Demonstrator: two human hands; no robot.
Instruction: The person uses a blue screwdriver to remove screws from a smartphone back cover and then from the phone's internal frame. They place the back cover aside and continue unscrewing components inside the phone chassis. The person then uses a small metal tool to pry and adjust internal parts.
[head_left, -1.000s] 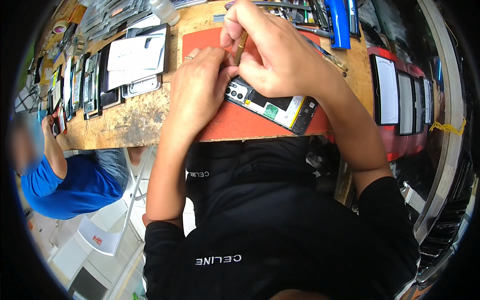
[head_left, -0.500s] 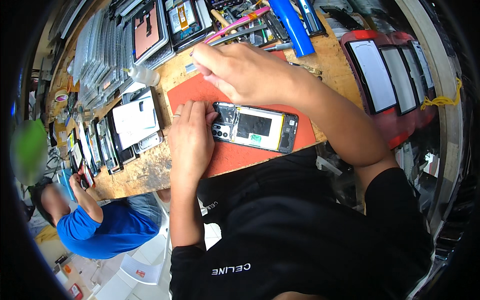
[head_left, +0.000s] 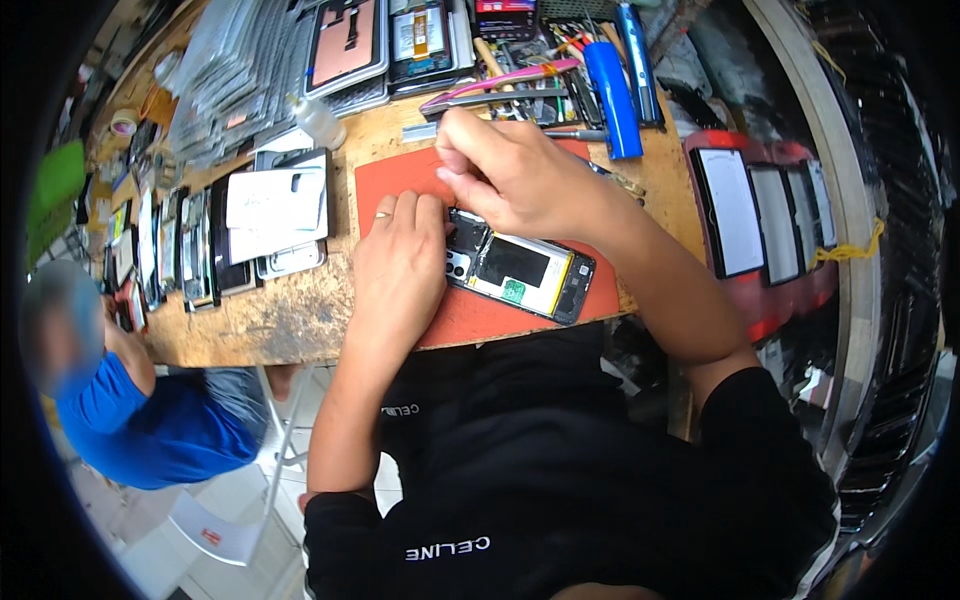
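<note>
Centrally, an opened smartphone [head_left: 520, 275] lies back-up on the red work mat [head_left: 400, 180]. Left hand [head_left: 400, 265] presses flat on the phone's camera end, fingers spread. Right hand [head_left: 505, 175], just above the phone, pinches something too small to identify.

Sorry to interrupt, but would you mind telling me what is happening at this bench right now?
A person works on an opened phone lying on a red mat on a wooden bench. The left hand rests on the phone's camera end, steadying it. The right hand hovers just above with fingers pinched; what it holds is too small to tell. Tools and spare phone parts lie around.
</note>
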